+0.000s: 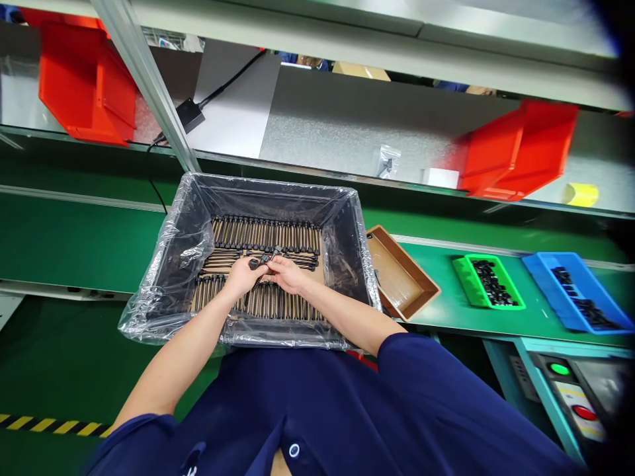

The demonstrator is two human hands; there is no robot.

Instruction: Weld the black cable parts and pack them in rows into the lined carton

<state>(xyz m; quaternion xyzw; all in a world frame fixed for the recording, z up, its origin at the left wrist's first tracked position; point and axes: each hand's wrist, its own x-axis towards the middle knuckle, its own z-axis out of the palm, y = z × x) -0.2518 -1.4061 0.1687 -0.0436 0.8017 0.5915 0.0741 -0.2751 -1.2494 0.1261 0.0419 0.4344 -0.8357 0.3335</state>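
Note:
A dark crate (274,192) lined with clear plastic stands in front of me. Rows of thin black parts (268,233) lie inside it on brown cardboard, upright rows at back and front, others sideways in the middle. Over the middle of the crate, my left hand (241,275) and my right hand (286,274) meet, with fingers closed on small black parts (265,259). The parts' exact shape is partly hidden by the fingers.
Right of the crate are a brown tray (404,274), a green bin (489,282) and a blue bin (578,291) with black pieces. A shelf (322,119) with red bins and a slanted metal post (149,79) stand beyond. Control buttons (570,390) are at lower right.

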